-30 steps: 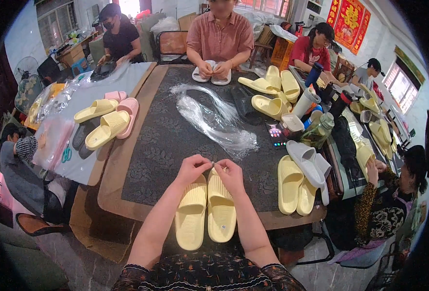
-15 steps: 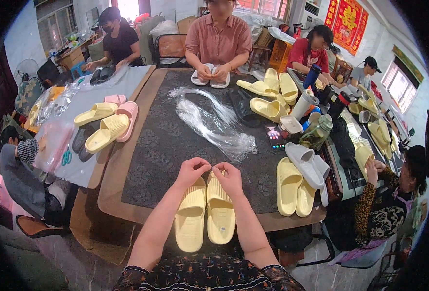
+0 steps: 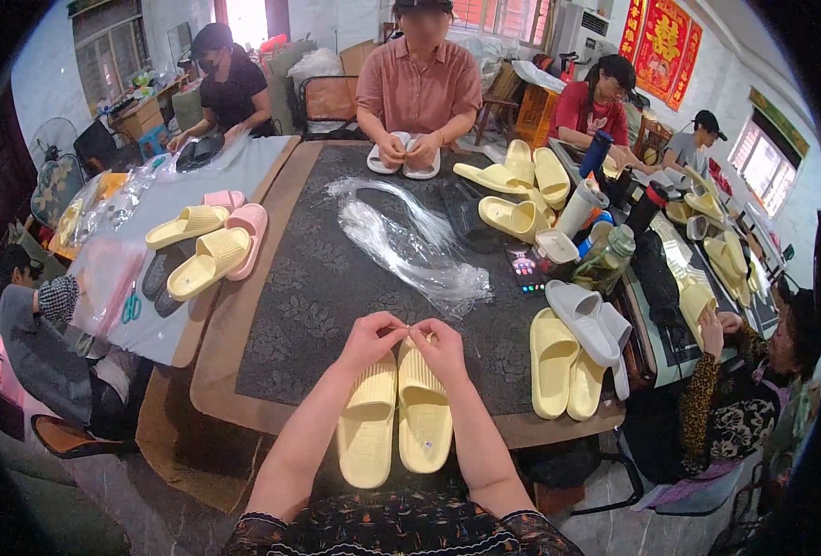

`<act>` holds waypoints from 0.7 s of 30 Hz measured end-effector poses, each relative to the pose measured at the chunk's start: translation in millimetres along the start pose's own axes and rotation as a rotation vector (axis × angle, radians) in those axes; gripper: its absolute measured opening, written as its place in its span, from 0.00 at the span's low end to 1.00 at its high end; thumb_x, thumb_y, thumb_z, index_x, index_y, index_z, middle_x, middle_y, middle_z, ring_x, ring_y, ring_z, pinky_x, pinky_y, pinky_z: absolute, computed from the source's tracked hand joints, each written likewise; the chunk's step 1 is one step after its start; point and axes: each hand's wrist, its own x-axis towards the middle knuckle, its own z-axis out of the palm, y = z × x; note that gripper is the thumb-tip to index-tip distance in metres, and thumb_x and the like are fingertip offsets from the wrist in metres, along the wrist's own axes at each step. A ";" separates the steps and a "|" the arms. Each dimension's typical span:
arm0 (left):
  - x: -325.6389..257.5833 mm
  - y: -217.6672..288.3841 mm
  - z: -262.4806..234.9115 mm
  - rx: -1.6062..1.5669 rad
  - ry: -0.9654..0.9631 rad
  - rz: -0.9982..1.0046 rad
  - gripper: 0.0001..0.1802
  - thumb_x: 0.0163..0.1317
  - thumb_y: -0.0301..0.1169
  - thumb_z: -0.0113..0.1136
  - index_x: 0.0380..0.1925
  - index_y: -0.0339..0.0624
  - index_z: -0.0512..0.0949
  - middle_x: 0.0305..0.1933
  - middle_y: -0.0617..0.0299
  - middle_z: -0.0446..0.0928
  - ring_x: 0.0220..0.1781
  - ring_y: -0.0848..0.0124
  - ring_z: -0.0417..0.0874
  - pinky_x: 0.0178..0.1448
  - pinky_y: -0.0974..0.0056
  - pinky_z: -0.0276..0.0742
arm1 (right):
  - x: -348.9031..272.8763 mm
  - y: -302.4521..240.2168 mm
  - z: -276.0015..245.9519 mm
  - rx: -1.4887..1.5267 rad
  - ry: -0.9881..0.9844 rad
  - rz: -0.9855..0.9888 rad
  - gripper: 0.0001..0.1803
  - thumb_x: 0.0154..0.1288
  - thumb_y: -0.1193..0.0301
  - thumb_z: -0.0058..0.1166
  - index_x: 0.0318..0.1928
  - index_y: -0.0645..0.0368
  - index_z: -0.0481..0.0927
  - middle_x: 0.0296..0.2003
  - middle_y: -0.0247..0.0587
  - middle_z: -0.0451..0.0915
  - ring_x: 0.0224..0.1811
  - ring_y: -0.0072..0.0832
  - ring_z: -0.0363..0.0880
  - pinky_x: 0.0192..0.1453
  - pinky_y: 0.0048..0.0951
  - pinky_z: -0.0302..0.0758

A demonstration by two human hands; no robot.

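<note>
Two pale yellow slippers lie side by side at the table's near edge, soles down: a left one [image 3: 366, 440] and a right one [image 3: 425, 422]. Over their toe ends, my left hand [image 3: 371, 339] and my right hand [image 3: 439, 348] meet fingertip to fingertip. Both are closed in a pinch; whatever thin thing they hold is too small to make out. Beyond my hands, a bundle of clear, shiny plastic strands [image 3: 410, 255] stretches across the dark table mat [image 3: 290, 306].
To the right are yellow slippers [image 3: 551, 371], grey slippers [image 3: 581, 320], a phone [image 3: 525, 269] and a glass jar [image 3: 610, 258]. More yellow slippers [image 3: 512, 218] lie farther back. Yellow and pink slippers [image 3: 208, 264] occupy the left table. Across from me, a person [image 3: 418, 88] handles white slippers.
My fingertips have drawn closer together above the slippers, and both hands stay pinched. The whole view has shifted slightly. The person at the far left has moved their hands.
</note>
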 end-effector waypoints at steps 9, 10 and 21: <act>-1.7 9.6 0.3 -0.040 -0.011 -0.007 0.06 0.58 0.29 0.66 0.32 0.37 0.83 0.28 0.64 0.80 0.29 0.79 0.78 0.35 0.71 0.75 | -0.9 -1.9 -0.9 0.015 0.008 0.038 0.08 0.60 0.69 0.61 0.36 0.61 0.82 0.30 0.39 0.83 0.33 0.26 0.80 0.41 0.29 0.75; -1.1 10.7 1.5 -0.041 -0.013 -0.005 0.06 0.58 0.29 0.66 0.32 0.37 0.83 0.28 0.64 0.80 0.29 0.79 0.78 0.35 0.71 0.75 | 0.3 4.8 -0.4 0.023 0.014 0.018 0.08 0.60 0.69 0.61 0.36 0.62 0.82 0.30 0.39 0.82 0.33 0.26 0.80 0.41 0.28 0.75; 0.6 9.7 0.9 -0.006 -0.052 -0.030 0.06 0.58 0.28 0.66 0.32 0.37 0.83 0.29 0.64 0.80 0.29 0.79 0.78 0.35 0.71 0.75 | 1.8 4.2 0.4 0.029 0.007 0.029 0.08 0.60 0.70 0.61 0.35 0.62 0.83 0.30 0.40 0.83 0.32 0.25 0.79 0.40 0.29 0.75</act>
